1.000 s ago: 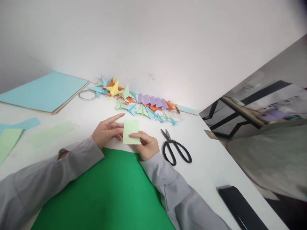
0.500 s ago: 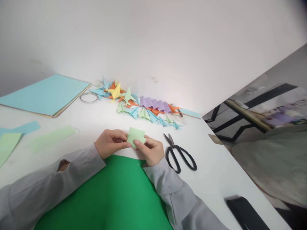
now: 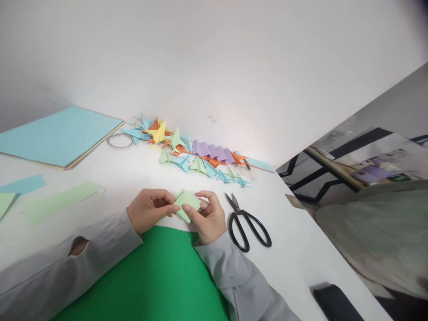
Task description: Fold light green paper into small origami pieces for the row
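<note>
A small folded piece of light green paper (image 3: 187, 201) is held between both hands above the table's near edge. My left hand (image 3: 152, 209) pinches its left corner with thumb and forefinger. My right hand (image 3: 209, 217) grips the paper's right side, the thumb lying across its front and the other fingers partly hidden behind. The paper is tilted, with one corner pointing down. Black-handled scissors (image 3: 245, 223) lie just right of my right hand, their blades apart and pointing away from me.
Folded paper figures (image 3: 179, 142) and a purple pleated strip (image 3: 214, 152) line the wall. Stacked coloured sheets (image 3: 60, 138) and a tape roll (image 3: 120, 141) lie back left. Green strips (image 3: 63, 200) are at left, a black phone (image 3: 336, 303) at front right.
The green paper has turned from a roughly level square to a tilted shape with a corner down. My right forefinger has lifted over its top edge. The whole view has shifted slightly.
</note>
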Motion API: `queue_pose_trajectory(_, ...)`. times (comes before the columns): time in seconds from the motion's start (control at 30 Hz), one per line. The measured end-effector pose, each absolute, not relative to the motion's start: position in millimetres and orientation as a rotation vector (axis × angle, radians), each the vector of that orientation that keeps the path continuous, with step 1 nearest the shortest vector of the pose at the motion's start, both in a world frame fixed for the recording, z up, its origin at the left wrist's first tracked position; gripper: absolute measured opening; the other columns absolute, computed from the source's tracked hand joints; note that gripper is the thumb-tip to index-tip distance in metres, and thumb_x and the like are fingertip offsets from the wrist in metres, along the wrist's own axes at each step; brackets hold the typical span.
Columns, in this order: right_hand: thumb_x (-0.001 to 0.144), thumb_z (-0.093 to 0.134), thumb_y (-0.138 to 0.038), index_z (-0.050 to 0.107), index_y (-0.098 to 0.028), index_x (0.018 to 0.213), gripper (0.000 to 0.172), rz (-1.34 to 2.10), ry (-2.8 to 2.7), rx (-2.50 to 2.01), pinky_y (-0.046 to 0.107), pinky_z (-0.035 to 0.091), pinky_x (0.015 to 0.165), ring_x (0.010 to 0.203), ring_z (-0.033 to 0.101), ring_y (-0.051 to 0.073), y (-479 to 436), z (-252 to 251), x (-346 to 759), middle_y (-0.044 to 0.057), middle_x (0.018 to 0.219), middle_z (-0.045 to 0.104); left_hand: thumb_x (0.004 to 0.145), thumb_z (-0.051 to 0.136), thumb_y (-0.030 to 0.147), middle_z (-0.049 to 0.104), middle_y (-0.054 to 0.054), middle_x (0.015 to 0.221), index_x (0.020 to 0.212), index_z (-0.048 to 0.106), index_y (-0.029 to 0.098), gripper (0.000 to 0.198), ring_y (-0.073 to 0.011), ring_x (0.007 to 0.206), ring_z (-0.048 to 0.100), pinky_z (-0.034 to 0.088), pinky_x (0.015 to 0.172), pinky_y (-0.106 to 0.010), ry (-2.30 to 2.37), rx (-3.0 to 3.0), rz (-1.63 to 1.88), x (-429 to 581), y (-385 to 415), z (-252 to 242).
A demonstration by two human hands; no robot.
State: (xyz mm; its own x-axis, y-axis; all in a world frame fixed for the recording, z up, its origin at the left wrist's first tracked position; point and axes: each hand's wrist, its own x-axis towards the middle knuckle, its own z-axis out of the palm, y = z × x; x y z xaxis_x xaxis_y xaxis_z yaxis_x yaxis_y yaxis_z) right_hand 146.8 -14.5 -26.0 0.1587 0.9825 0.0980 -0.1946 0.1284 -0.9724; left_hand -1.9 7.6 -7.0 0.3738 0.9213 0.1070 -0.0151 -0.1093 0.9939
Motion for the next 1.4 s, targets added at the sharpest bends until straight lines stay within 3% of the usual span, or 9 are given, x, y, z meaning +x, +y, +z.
queue_pose_trajectory(0.1, 0.060, 0.071, -0.029, 0.052, -0.020, 0.093, 0.039, 1.113, -1.075, -1.081, 0.019, 0.035, 0.041, 0.043, 0.047, 0.008, -15, -23, 148, -0.006, 0.056, 0.059, 0.067, 0.063, 0.028, 0.057, 0.001, 0.057, 0.063, 0.056, 0.013, 0.016, -0.0102, 0.053, 0.055, 0.047, 0.055, -0.025, 0.876, 1.412, 0.970, -2, 7, -5)
queue_pose_trajectory(0.23, 0.064, 0.068, -0.032, 0.064, -0.016, 0.070, 0.018, 1.040, -1.249, -1.145, 0.022, 0.039, 0.047, 0.052, 0.051, 0.010, -17, -17, 148, 0.000, 0.060, 0.062, 0.066, 0.063, 0.028, 0.054, 0.003, 0.056, 0.064, 0.052, 0.014, 0.018, -0.0089, 0.052, 0.054, 0.047, 0.053, -0.024, 0.866, 1.392, 0.954, 0, 7, -5)
queue_pose_trajectory(0.4, 0.064, 0.069, -0.032, 0.064, -0.017, 0.068, 0.017, 1.077, -1.249, -1.146, 0.021, 0.038, 0.045, 0.048, 0.049, 0.009, -18, -18, 147, -0.002, 0.056, 0.060, 0.063, 0.067, 0.028, 0.057, 0.001, 0.064, 0.077, 0.055, 0.013, 0.023, -0.0107, 0.057, 0.056, 0.049, 0.052, -0.025, 0.840, 1.322, 1.031, 0, 9, -8)
queue_pose_trajectory(0.67, 0.064, 0.069, -0.032, 0.065, -0.016, 0.067, 0.017, 1.155, -1.146, -1.102, 0.019, 0.034, 0.040, 0.042, 0.046, 0.007, -17, -15, 142, -0.002, 0.054, 0.060, 0.064, 0.066, 0.026, 0.059, -0.002, 0.060, 0.065, 0.064, 0.011, 0.015, -0.0118, 0.058, 0.053, 0.045, 0.053, -0.024, 0.856, 1.444, 1.062, 0, 8, -6)
queue_pose_trajectory(1.0, 0.058, 0.074, -0.030, 0.068, -0.017, 0.062, 0.016, 1.137, -1.077, -1.107, 0.022, 0.038, 0.045, 0.046, 0.049, 0.009, -12, -21, 148, -0.002, 0.051, 0.060, 0.065, 0.065, 0.025, 0.059, -0.002, 0.062, 0.069, 0.064, 0.011, 0.014, -0.0118, 0.056, 0.053, 0.046, 0.052, -0.025, 0.907, 1.466, 1.023, 1, 8, -10)
queue_pose_trajectory(1.17, 0.056, 0.074, -0.028, 0.067, -0.017, 0.060, 0.014, 1.125, -1.067, -1.111, 0.021, 0.034, 0.044, 0.043, 0.045, 0.007, -14, -21, 147, -0.003, 0.047, 0.057, 0.060, 0.068, 0.023, 0.057, -0.001, 0.056, 0.061, 0.062, 0.012, 0.013, -0.0096, 0.052, 0.050, 0.041, 0.047, -0.022, 0.960, 1.392, 1.090, 1, 7, -6)
queue_pose_trajectory(1.4, 0.053, 0.075, -0.030, 0.068, -0.016, 0.060, 0.017, 1.098, -1.049, -1.141, 0.019, 0.031, 0.039, 0.039, 0.043, 0.006, -11, -25, 147, -0.003, 0.042, 0.053, 0.051, 0.074, 0.026, 0.058, 0.002, 0.055, 0.070, 0.064, 0.013, 0.026, -0.0079, 0.051, 0.050, 0.041, 0.047, -0.020, 0.994, 1.248, 1.134, 0, 9, -4)
